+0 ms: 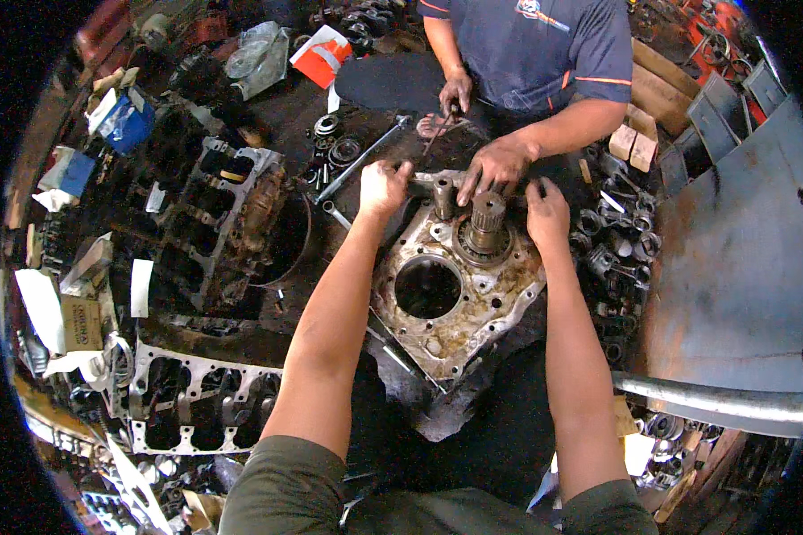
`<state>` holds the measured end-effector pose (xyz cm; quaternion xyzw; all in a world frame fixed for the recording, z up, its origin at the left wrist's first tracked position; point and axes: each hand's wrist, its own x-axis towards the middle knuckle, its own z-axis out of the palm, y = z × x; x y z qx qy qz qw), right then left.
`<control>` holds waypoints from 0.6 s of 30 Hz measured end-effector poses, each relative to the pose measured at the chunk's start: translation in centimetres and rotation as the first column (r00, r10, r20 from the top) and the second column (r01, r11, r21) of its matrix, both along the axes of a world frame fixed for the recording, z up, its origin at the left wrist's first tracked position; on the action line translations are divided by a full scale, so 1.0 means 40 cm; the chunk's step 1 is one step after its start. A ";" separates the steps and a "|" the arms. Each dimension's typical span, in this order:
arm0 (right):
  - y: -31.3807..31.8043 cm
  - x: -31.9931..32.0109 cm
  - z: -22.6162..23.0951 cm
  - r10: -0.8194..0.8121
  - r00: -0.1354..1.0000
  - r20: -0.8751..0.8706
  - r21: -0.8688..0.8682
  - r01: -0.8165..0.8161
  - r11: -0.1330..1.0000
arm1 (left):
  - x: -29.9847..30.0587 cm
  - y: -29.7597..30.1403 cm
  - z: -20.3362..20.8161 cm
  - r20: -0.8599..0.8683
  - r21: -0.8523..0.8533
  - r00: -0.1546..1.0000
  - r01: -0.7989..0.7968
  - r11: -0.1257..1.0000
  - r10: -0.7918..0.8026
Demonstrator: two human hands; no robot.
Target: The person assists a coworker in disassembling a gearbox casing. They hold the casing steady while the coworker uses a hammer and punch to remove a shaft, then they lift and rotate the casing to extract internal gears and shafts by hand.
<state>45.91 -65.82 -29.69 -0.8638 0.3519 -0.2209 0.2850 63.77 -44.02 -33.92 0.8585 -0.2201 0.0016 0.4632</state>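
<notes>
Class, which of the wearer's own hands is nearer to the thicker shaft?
Right. The right hand is close by, right of the thicker shaft; the left hand is farther away, to its left, beyond the thinner shaft.

The person beside me wears a dark olive-green cloth shirt with plain short sleeves, forearms bare. The black cloth trousers are probably that, though shadow blurs them. Grime smudges the bare right hand.
</notes>
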 end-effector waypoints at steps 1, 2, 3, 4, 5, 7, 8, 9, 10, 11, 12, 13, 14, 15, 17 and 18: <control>-0.002 -0.002 -0.001 0.020 1.000 0.014 0.012 -0.020 1.000 | 0.003 0.002 -0.007 0.180 0.194 0.984 -0.052 0.980 0.016; -0.004 -0.002 -0.002 0.032 0.999 0.034 0.014 -0.032 0.999 | 0.001 0.004 -0.016 0.217 0.133 0.976 -0.041 0.990 0.011; -0.005 -0.004 -0.003 0.046 0.997 0.053 0.012 -0.047 0.999 | 0.000 0.004 -0.021 0.280 0.087 0.960 -0.035 0.996 0.010; -0.006 -0.006 -0.002 0.050 0.997 0.054 0.017 -0.051 0.999 | 0.000 0.005 -0.023 0.300 0.079 0.954 -0.036 0.996 0.011; -0.004 -0.007 -0.003 0.055 0.997 0.054 0.016 -0.056 0.998 | -0.003 0.008 -0.024 0.316 0.087 0.949 -0.044 0.995 0.014; -0.005 -0.011 -0.001 0.090 0.995 0.040 -0.039 -0.089 0.995 | -0.005 0.005 -0.019 0.332 0.103 0.943 -0.048 0.994 0.011; -0.002 -0.013 -0.001 0.121 0.992 0.028 -0.094 -0.118 0.989 | -0.005 0.005 -0.014 0.335 0.110 0.942 -0.048 0.993 0.008; -0.001 -0.018 0.000 0.151 0.989 -0.004 -0.178 -0.149 0.973 | -0.007 0.004 -0.009 0.335 0.120 0.942 -0.047 0.992 0.004; 0.001 -0.015 -0.002 0.179 0.982 0.059 -0.241 -0.160 0.957 | -0.010 0.007 -0.006 0.269 0.166 0.963 -0.041 0.985 -0.005; 0.001 -0.014 -0.001 0.144 0.987 0.068 -0.148 -0.133 0.980 | -0.010 0.008 -0.003 0.243 0.097 0.970 -0.015 0.995 -0.009; 0.002 -0.015 -0.003 0.105 0.992 0.071 -0.051 -0.102 0.993 | -0.013 0.008 -0.003 0.244 0.039 0.970 -0.007 0.999 -0.003; 0.001 -0.012 -0.004 0.066 0.995 0.070 0.048 -0.069 0.996 | -0.014 0.005 -0.004 0.247 -0.007 0.969 0.003 1.000 -0.002; 0.000 -0.014 -0.006 0.064 0.995 0.078 0.025 -0.066 0.998 | -0.014 0.008 -0.006 0.352 0.026 0.936 -0.031 0.999 0.020; 0.000 -0.015 -0.009 0.062 0.994 0.085 0.002 -0.062 0.998 | -0.014 0.010 -0.010 0.301 0.057 0.954 -0.018 0.998 0.000; -0.008 -0.014 -0.009 0.105 0.994 0.040 -0.072 -0.102 0.992 | 0.000 0.012 -0.016 0.220 0.122 0.975 -0.003 0.993 -0.024; -0.010 -0.013 -0.009 0.146 0.989 -0.018 -0.115 -0.148 0.982 | 0.004 0.011 -0.022 0.201 0.158 0.980 -0.031 0.987 -0.001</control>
